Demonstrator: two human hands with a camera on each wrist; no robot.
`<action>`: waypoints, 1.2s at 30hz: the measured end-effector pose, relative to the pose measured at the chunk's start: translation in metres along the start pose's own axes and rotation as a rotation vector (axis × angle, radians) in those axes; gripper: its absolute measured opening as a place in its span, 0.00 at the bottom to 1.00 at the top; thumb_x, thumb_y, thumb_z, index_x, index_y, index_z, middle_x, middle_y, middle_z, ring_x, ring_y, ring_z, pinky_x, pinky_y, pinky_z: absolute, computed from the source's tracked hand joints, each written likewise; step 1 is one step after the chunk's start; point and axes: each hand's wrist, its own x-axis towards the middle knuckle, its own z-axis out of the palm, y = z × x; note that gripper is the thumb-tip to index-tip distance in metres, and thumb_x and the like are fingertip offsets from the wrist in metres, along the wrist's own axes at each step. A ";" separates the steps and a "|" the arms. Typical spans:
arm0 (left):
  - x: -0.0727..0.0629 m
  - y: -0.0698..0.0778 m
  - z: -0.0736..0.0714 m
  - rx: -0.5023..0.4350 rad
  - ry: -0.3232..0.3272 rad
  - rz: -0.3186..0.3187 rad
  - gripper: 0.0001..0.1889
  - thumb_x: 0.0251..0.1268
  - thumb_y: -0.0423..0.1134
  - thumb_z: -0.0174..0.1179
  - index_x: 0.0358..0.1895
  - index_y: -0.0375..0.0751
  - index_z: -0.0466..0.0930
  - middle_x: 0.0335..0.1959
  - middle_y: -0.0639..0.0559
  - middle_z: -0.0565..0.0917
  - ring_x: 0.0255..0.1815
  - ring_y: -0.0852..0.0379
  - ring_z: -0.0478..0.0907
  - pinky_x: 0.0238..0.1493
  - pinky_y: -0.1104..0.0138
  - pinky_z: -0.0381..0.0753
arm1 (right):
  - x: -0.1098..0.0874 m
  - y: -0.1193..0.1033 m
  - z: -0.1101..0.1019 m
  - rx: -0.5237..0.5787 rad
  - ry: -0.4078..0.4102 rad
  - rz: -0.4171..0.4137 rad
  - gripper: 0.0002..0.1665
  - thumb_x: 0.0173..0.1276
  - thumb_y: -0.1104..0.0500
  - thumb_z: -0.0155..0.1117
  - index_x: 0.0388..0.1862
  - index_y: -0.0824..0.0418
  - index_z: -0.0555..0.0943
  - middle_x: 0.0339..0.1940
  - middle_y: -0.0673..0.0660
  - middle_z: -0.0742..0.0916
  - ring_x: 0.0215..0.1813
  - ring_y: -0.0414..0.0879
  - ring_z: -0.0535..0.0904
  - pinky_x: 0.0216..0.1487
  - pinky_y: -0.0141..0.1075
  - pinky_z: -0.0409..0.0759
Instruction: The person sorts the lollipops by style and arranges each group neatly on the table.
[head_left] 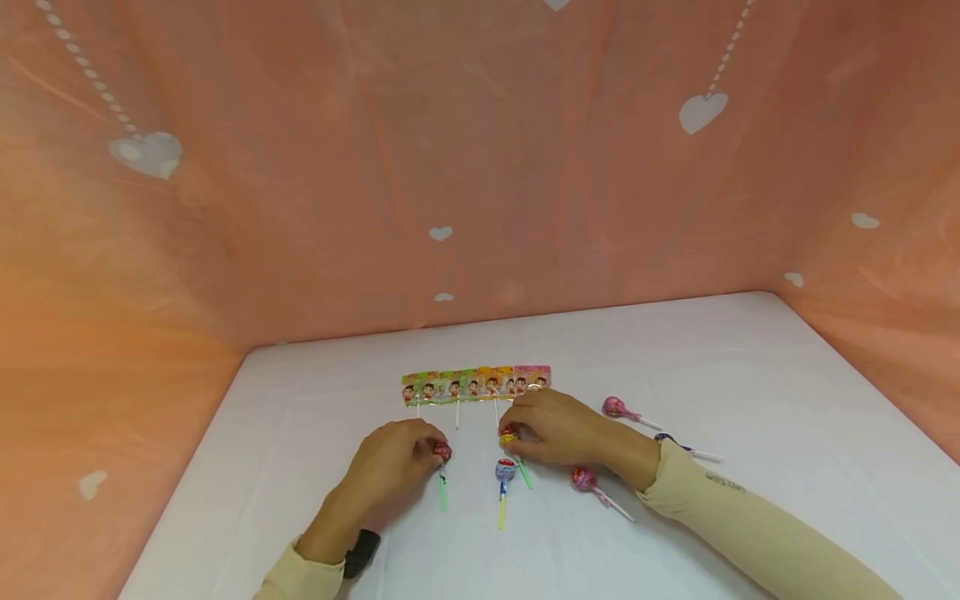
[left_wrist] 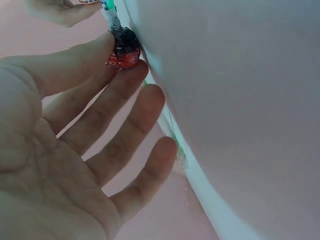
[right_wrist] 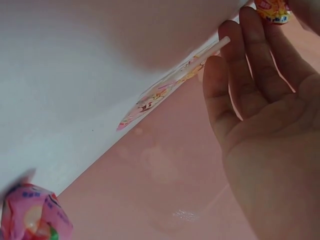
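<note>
- Pinched between thumb and fingertips of the left hand (head_left: 397, 461): a red lollipop (head_left: 442, 452), round, glossy, dark at the neck where the wrapper gathers and twists, with pale print on the red and a green stick toward the near side.
- Pinched at the fingertips of the right hand (head_left: 557, 427): a yellow lollipop (head_left: 509, 440), with red on top, small print on the shiny wrapper, and a green stick slanting nearward and a little right.
- Both hands apart from each other, with the other fingers spread loosely in the wrist views.
- Both held lollipops over the middle of the white table (head_left: 300, 400), the red nearer the left edge; impossible to tell whether touching the surface.
- Between the hands, slightly nearward: a blue lollipop (head_left: 506, 470), red at the crown, on a yellow stick.
- Toward the right edge: a pink lollipop (head_left: 614, 407) and a dark lollipop (head_left: 663, 437), the latter partly behind the right sleeve (head_left: 720, 500); nearward of the right wrist, a second pink lollipop (head_left: 583, 479); all on white sticks.
- Near the far edge, roughly parallel to it: a row of flat packets (head_left: 459, 385), green, orange and pink, printed with cartoon faces, with white sticks pointing nearward.
</note>
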 end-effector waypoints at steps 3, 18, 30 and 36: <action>0.000 -0.003 -0.003 -0.010 0.000 -0.016 0.09 0.54 0.31 0.67 0.36 0.51 0.89 0.35 0.61 0.88 0.37 0.61 0.81 0.40 0.61 0.78 | 0.001 0.001 0.001 -0.004 0.002 -0.010 0.13 0.68 0.45 0.64 0.47 0.48 0.85 0.44 0.43 0.86 0.51 0.40 0.81 0.59 0.40 0.77; -0.001 -0.033 -0.043 0.101 -0.023 -0.040 0.11 0.54 0.30 0.68 0.40 0.46 0.89 0.41 0.52 0.88 0.27 0.61 0.73 0.30 0.65 0.71 | 0.004 0.001 0.001 -0.006 -0.009 -0.012 0.13 0.69 0.44 0.63 0.47 0.46 0.84 0.46 0.43 0.86 0.54 0.41 0.81 0.61 0.40 0.77; 0.000 -0.039 -0.036 0.081 -0.056 -0.044 0.10 0.55 0.34 0.71 0.42 0.47 0.89 0.39 0.54 0.87 0.31 0.61 0.77 0.33 0.62 0.76 | 0.001 0.000 0.001 0.002 -0.006 0.003 0.12 0.68 0.45 0.64 0.46 0.47 0.85 0.45 0.44 0.87 0.53 0.41 0.82 0.60 0.41 0.77; 0.000 -0.038 -0.037 0.079 -0.060 -0.082 0.13 0.56 0.35 0.71 0.45 0.46 0.88 0.40 0.53 0.88 0.32 0.61 0.78 0.34 0.61 0.77 | 0.001 0.001 0.001 0.007 -0.001 -0.003 0.13 0.69 0.45 0.64 0.47 0.47 0.85 0.45 0.44 0.86 0.53 0.41 0.81 0.61 0.41 0.77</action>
